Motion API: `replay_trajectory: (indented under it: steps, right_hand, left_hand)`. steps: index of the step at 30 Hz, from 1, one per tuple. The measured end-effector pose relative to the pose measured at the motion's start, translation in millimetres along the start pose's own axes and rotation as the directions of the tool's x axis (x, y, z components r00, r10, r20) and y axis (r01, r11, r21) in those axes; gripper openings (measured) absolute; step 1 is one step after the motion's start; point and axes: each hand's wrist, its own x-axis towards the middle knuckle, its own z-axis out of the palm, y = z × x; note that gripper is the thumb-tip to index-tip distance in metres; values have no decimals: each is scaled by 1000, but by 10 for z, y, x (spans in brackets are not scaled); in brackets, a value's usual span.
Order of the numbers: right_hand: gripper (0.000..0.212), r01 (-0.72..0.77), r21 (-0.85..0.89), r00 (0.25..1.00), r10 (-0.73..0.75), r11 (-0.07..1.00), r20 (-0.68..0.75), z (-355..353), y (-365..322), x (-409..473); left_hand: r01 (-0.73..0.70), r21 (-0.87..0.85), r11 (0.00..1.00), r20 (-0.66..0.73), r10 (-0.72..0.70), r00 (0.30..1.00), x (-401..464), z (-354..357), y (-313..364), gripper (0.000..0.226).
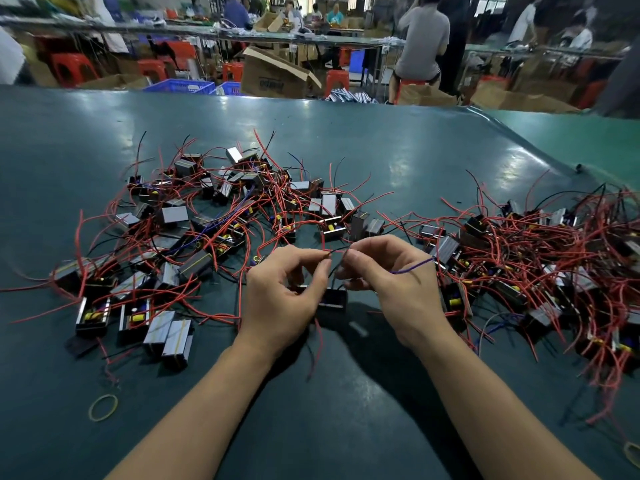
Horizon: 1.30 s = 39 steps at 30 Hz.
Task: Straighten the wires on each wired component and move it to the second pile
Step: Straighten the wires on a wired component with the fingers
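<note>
— Between the two piles on the green desk [381,157], what is being worked?

— One wired component [333,299], a small black box with thin red, black and purple leads, held low between the hands just above the desk.

— And the hands?

— Left hand [282,296] pinches a dark wire between thumb and forefinger; right hand [388,275] pinches it just beside, fingers curled, purple wire [414,268] trailing over its knuckles. Loose pile [194,230] lies left, second pile [540,261] right.
</note>
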Motion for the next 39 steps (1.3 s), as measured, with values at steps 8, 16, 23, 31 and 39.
replay_trajectory:
  steps: [8, 16, 23, 31, 39]
  right_hand:
    - [7, -98, 121, 995, 101, 988, -22, 58, 20, 9]
    - [8, -135, 143, 990, 139, 980, -19, 70, 16, -4]
    - [13, -27, -110, 999, 30, 994, 26, 38, 64, -4]
    - [13, -9, -190, 1000, 11, 982, 10, 48, 101, 0]
    - [11, -33, -86, 987, 46, 996, 155, -4, 70, 3]
  left_hand:
    - [-164, 19, 986, 46, 163, 986, -12, 5, 29, 18]
    - [-116, 16, 993, 65, 114, 991, 6, 17, 11, 21]
    - [-114, 19, 993, 52, 113, 992, 7, 10, -6, 13]
    - [-115, 11, 993, 70, 114, 991, 16, 4, -6, 13]
    - [-93, 12, 996, 62, 93, 994, 4, -15, -17, 15]
